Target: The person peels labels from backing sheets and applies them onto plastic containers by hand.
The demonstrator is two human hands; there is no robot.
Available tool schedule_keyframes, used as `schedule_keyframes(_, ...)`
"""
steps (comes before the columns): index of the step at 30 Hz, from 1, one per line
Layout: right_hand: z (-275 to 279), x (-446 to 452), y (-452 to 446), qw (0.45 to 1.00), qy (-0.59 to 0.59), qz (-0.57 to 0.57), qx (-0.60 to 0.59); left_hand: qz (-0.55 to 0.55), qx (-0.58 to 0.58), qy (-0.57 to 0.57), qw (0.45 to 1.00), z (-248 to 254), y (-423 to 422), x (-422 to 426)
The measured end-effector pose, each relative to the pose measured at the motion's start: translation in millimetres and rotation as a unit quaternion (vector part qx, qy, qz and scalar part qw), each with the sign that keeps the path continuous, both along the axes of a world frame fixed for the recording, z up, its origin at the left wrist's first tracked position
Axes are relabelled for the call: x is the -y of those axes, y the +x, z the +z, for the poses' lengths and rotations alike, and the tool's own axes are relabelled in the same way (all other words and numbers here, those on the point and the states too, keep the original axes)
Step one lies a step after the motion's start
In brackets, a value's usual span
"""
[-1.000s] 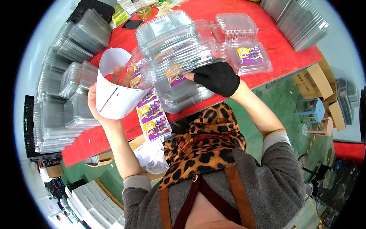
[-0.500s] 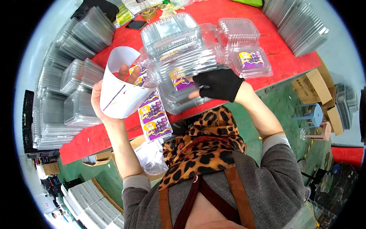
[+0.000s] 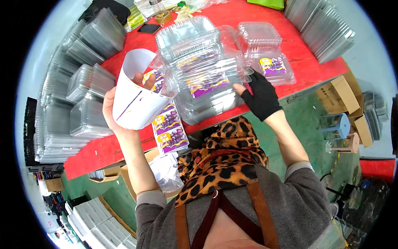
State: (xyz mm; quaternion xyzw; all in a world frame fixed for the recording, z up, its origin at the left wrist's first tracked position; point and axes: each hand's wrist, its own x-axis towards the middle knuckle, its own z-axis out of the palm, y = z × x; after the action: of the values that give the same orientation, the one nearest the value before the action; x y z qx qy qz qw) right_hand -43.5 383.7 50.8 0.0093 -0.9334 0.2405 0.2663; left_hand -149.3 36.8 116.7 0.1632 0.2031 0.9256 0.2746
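A curled white sheet [image 3: 139,103] is gripped by my left hand [image 3: 111,110], with fingertips showing inside the curl. Beside it, printed grape labels [image 3: 170,130] lie in a strip along the table edge. My right hand [image 3: 259,94], in a black fingerless glove, touches the right side of a clear plastic container [image 3: 211,101] with its thumb and fingers apart. A purple and yellow grape label [image 3: 207,85] shows on that container. Further clear containers [image 3: 188,35] stand open-lidded behind it. Another labelled container [image 3: 273,66] sits to the right.
Stacks of clear containers [image 3: 91,79] line the left of the red table [image 3: 99,151], and more [image 3: 327,31] stand at the back right. A phone [image 3: 149,28] and a jar [image 3: 163,15] lie at the back. Stools [image 3: 340,125] and cardboard boxes [image 3: 338,95] are on the floor.
My right hand has moved right, from over the label to the container's right side. My left hand and the curled sheet have shifted slightly right.
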Motion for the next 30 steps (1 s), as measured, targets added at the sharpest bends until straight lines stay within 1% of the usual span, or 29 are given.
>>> schedule_keyframes(2, -5.3, -13.2, 11.1, 0.999, -0.028, 0.007, 0.017, 0.029, 0.002, -0.027, 0.999, -5.2, -0.6, 2.9)
schedule_keyframes(4, -3.2, -14.7, 18.6, 0.998, -0.062, 0.013, 0.021, 0.023, 0.006, -0.025, 0.999, -3.1, 4.2, -0.1)
schedule_keyframes(7, -1.8, -19.5, 15.8, 0.998, -0.056, 0.024, 0.030, 0.010, 0.010, -0.013, 1.000, -5.0, 3.7, 0.9)
schedule_keyframes(10, -2.3, -19.4, 13.2, 0.996, -0.078, 0.022, 0.038, -0.003, 0.023, 0.003, 1.000, -6.9, 2.8, 3.8)
schedule_keyframes(15, -4.5, -30.5, 7.3, 0.988, -0.130, 0.061, 0.053, -0.033, 0.020, 0.035, 0.999, -2.9, 6.1, -1.4)
schedule_keyframes(19, -6.5, -35.4, 6.7, 0.986, -0.134, 0.068, 0.071, -0.039, 0.028, 0.028, 0.998, 0.3, 6.0, -1.5)
schedule_keyframes(22, -8.5, -40.3, 4.6, 0.981, -0.155, 0.099, 0.058, -0.037, 0.024, 0.026, 0.999, 1.6, 6.7, -3.3)
schedule_keyframes(25, -8.3, -45.1, 3.3, 0.975, -0.180, 0.113, 0.071, -0.037, 0.019, 0.026, 0.999, 2.8, 8.0, -4.4)
schedule_keyframes(28, 4.8, -40.1, 5.3, 0.930, -0.327, 0.067, 0.155, -0.041, 0.018, 0.026, 0.999, 5.5, 8.9, -6.5)
schedule_keyframes(30, 8.7, -44.9, 2.6, 0.882, -0.424, 0.076, 0.193, -0.037, 0.018, 0.026, 0.999, 4.7, 8.5, -6.6)
